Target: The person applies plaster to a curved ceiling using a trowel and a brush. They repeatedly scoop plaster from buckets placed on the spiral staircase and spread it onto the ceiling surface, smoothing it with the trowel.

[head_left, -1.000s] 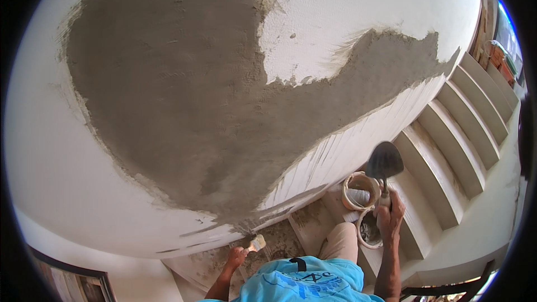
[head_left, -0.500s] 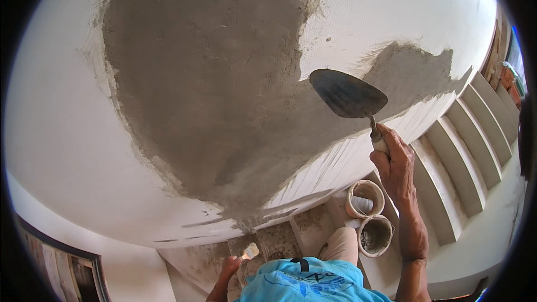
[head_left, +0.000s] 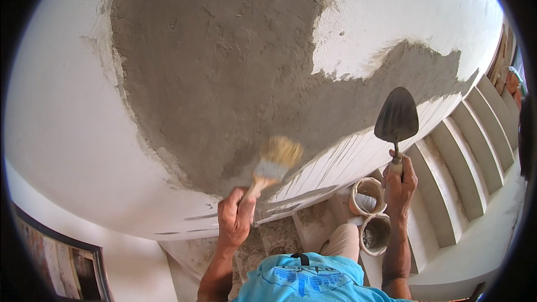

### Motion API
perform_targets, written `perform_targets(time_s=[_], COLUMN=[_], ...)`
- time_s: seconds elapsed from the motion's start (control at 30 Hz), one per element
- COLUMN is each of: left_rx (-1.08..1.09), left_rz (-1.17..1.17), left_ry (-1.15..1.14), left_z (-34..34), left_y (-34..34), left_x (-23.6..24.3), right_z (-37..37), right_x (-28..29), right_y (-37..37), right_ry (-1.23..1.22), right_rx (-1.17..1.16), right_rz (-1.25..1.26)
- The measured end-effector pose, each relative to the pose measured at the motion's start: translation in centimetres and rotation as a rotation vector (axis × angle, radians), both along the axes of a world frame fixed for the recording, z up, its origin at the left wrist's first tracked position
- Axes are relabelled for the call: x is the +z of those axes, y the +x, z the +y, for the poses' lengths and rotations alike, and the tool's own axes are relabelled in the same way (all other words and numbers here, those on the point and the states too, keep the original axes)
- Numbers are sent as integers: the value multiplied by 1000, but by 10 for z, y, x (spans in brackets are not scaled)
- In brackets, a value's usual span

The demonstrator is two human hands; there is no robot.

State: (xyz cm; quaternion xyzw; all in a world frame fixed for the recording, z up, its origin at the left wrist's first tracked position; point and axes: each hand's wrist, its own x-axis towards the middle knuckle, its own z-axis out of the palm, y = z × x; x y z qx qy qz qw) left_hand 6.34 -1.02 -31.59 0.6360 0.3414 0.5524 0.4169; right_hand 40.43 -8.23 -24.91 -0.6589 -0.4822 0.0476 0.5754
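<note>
My left hand (head_left: 235, 216) is closed round the wooden handle of a wide, pale-bristled paintbrush (head_left: 275, 159), raised in front of the grey plaster patch (head_left: 218, 72) on the curved white wall (head_left: 67, 145). Whether the bristles touch the plaster I cannot tell. Further right, my right hand (head_left: 399, 182) grips a dark pointed trowel (head_left: 396, 113) by its handle, blade upward, with the patch behind it. The patch is rough-edged, with an arm stretching rightward below an uncovered white area (head_left: 363, 5).
Two round buckets, the upper (head_left: 365, 187) holding something whitish, the lower (head_left: 375, 229) with grey material, stand on the curved stairs (head_left: 461, 156) rising at the right. Stained steps (head_left: 279, 237) lie below the wall. A dark-framed opening (head_left: 67, 257) is at the lower left, clutter (head_left: 512, 81) at the upper right.
My left hand has lifted the brush from low by the steps up in front of the patch. My right hand's trowel swung up and left, then back right to an upright position.
</note>
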Motion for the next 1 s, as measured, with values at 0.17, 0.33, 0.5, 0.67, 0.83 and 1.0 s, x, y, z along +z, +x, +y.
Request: perform_targets(time_s=[0.17,0.33,0.5,0.67,0.83,1.0], left_rx=[167,260,185,109,173,178], left_rz=[-24,40,29,-45,-78,79], left_ry=[344,369,181,-7,189,169], left_z=[30,48,49,14,35,51], left_y=[43,56,62,43,53,51], left_x=[75,98,67,59,88,56], right_z=[-18,-33,-43,-54,-55,-55], right_x=[-29,-60,-66,-62,-85,-94], right_y=[0,9,0,-16,-10,-15], right_ry=[-86,-95,-98,-129,-104,-103], right_rx=[-35,-48,-132,-115,-65,-54], right_rz=[-31,-17,-15,224,207,132])
